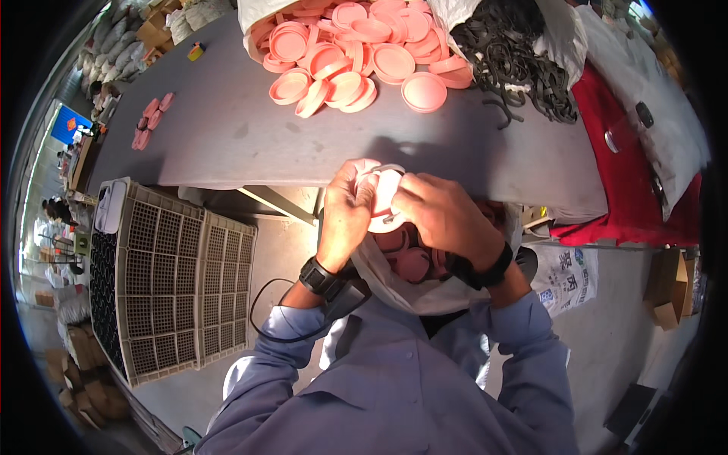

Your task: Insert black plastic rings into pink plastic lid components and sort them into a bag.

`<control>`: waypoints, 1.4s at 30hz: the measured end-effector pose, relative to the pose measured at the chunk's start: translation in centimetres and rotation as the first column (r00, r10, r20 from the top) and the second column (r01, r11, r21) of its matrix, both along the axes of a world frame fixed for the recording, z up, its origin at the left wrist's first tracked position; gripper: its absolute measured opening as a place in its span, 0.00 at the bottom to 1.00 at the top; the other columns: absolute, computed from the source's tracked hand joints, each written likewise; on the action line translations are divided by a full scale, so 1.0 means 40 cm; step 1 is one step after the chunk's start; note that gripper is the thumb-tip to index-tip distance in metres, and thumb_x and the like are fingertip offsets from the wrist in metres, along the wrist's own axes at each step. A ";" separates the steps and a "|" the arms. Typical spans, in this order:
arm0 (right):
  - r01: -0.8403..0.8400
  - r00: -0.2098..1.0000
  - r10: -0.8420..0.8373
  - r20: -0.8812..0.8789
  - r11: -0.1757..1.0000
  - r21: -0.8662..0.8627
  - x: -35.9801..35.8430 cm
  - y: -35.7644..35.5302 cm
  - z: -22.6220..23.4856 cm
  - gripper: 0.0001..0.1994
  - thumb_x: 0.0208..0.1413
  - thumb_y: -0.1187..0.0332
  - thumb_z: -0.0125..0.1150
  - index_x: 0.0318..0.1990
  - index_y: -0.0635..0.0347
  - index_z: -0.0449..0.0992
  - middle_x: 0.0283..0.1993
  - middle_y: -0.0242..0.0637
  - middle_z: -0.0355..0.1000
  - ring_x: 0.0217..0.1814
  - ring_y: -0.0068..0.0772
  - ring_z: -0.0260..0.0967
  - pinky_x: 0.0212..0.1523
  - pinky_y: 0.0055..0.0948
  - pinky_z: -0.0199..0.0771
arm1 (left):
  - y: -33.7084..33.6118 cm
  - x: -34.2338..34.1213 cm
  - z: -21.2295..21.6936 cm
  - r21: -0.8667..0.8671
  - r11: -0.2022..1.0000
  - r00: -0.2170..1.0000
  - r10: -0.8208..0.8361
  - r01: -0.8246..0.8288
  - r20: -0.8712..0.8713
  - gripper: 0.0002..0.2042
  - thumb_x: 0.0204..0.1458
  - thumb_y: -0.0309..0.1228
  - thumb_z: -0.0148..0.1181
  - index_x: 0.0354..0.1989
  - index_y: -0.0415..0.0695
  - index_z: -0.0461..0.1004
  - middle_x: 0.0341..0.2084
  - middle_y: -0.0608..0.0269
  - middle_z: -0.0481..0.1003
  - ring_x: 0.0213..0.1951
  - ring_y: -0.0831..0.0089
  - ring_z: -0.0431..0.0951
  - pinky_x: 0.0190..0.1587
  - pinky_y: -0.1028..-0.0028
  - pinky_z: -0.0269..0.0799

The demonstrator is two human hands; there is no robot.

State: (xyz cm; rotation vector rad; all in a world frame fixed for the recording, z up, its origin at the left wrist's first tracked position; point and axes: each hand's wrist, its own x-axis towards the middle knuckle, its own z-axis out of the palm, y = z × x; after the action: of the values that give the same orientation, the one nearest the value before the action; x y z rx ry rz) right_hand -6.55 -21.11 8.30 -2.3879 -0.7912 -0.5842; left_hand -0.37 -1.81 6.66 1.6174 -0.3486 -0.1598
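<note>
Just off the near edge of the grey table, both my hands grip one pink round lid [386, 194], brightly lit. My left hand [347, 208] has its thumb and fingers closed on the lid's left side. Against its right side press the curled fingers of my right hand [444, 212]. A dark rubber ring [391, 167] shows along the lid's edge, partly covered by my fingers. Below, an open white sack [371, 262] at my lap contains several pink lids [412, 265], some with dark edges.
Loose pink lids [425, 92] spill from a white bag on the grey table [250, 144]. Right of them lies a heap of black rubber rings [523, 53]. A few pink pieces [154, 114] sit at left. Beige plastic crates [171, 280] stand left; red cloth [607, 152] hangs right.
</note>
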 end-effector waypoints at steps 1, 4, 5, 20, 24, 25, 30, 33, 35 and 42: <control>-0.026 0.999 0.028 -0.037 0.998 0.052 0.007 -0.009 -0.015 0.11 0.53 0.77 0.62 0.44 0.60 0.74 0.44 0.43 0.72 0.43 0.53 0.73 0.40 0.44 0.75 | 0.001 -0.004 0.002 0.043 0.999 0.999 0.005 -0.007 0.050 0.09 0.69 0.24 0.56 0.54 0.38 0.76 0.40 0.59 0.81 0.42 0.77 0.79 0.46 0.74 0.76; 0.042 0.997 -0.017 -0.081 0.947 0.319 0.003 -0.003 -0.028 0.18 0.52 0.76 0.67 0.51 0.59 0.74 0.48 0.42 0.74 0.46 0.48 0.75 0.44 0.38 0.77 | -0.011 -0.003 -0.010 -0.108 0.994 1.000 -0.012 0.010 -0.020 0.11 0.65 0.21 0.60 0.55 0.39 0.75 0.43 0.60 0.81 0.45 0.76 0.79 0.50 0.74 0.77; 0.130 0.991 -0.086 -0.107 0.842 0.524 -0.008 0.011 -0.035 0.22 0.51 0.75 0.69 0.55 0.59 0.74 0.50 0.42 0.75 0.47 0.45 0.76 0.46 0.35 0.77 | -0.016 -0.009 -0.014 -0.144 0.989 1.000 -0.013 0.015 0.015 0.12 0.64 0.20 0.62 0.55 0.39 0.75 0.44 0.61 0.80 0.46 0.76 0.79 0.52 0.73 0.77; 0.410 0.903 -0.402 -0.153 0.912 0.026 -0.175 0.031 -0.188 0.29 0.53 0.72 0.62 0.63 0.76 0.66 0.63 0.61 0.68 0.68 0.58 0.66 0.62 0.46 0.73 | -0.047 -0.065 -0.131 -0.344 0.810 0.729 -0.582 0.476 -0.361 0.37 0.58 0.18 0.58 0.79 0.38 0.54 0.68 0.58 0.65 0.64 0.74 0.66 0.66 0.75 0.63; 0.495 0.852 -0.523 -0.031 0.823 -0.277 -0.222 0.059 -0.168 0.29 0.57 0.70 0.59 0.65 0.75 0.67 0.66 0.60 0.66 0.71 0.56 0.63 0.59 0.47 0.76 | -0.062 -0.091 -0.121 -0.455 0.782 0.664 -0.612 0.426 -0.430 0.39 0.59 0.20 0.61 0.80 0.42 0.52 0.76 0.54 0.54 0.71 0.71 0.60 0.68 0.74 0.61; 0.502 0.835 -0.542 -0.098 0.822 -0.269 -0.225 0.042 -0.163 0.32 0.55 0.71 0.61 0.68 0.71 0.66 0.66 0.60 0.66 0.70 0.57 0.65 0.60 0.46 0.76 | -0.076 -0.094 -0.113 -0.524 0.765 0.600 -0.631 0.374 -0.493 0.39 0.60 0.21 0.62 0.80 0.43 0.52 0.77 0.54 0.53 0.73 0.70 0.59 0.68 0.74 0.60; 0.534 0.783 -0.522 -0.339 0.843 -0.067 -0.199 -0.130 -0.089 0.22 0.54 0.73 0.63 0.57 0.61 0.74 0.49 0.48 0.76 0.51 0.53 0.77 0.50 0.45 0.80 | -0.106 0.040 -0.101 0.483 0.765 0.839 -0.534 0.427 0.103 0.27 0.59 0.38 0.71 0.64 0.36 0.75 0.52 0.42 0.81 0.58 0.57 0.80 0.64 0.63 0.72; 0.579 0.812 -0.573 -0.114 0.814 0.037 -0.140 -0.245 -0.072 0.16 0.54 0.75 0.63 0.51 0.60 0.77 0.43 0.47 0.77 0.42 0.55 0.78 0.42 0.48 0.80 | -0.143 0.139 -0.026 0.444 0.868 0.923 -0.334 0.221 0.193 0.19 0.58 0.33 0.72 0.53 0.35 0.80 0.47 0.51 0.83 0.47 0.65 0.83 0.57 0.66 0.76; 0.699 0.710 -0.653 -0.262 0.699 0.152 -0.069 -0.315 -0.043 0.16 0.56 0.76 0.63 0.53 0.61 0.77 0.46 0.50 0.77 0.44 0.57 0.78 0.43 0.49 0.80 | -0.188 0.203 0.026 0.581 0.813 0.872 -0.310 0.036 0.379 0.24 0.53 0.33 0.74 0.57 0.38 0.76 0.57 0.40 0.78 0.60 0.46 0.78 0.61 0.60 0.74; 0.866 0.482 -0.860 -0.167 0.496 -0.057 0.200 -0.546 -0.131 0.21 0.57 0.67 0.71 0.56 0.62 0.74 0.54 0.53 0.76 0.51 0.61 0.78 0.48 0.53 0.79 | -0.402 0.439 -0.083 0.736 0.674 0.704 -0.492 -0.065 0.512 0.47 0.47 0.43 0.79 0.74 0.42 0.60 0.75 0.42 0.58 0.75 0.43 0.58 0.74 0.51 0.58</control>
State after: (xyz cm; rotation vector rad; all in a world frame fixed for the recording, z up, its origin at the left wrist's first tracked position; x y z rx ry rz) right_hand 1.46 -42.95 3.08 -2.6335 0.6255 -0.7209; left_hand 17.19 -17.90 3.34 2.3938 -1.2102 0.1546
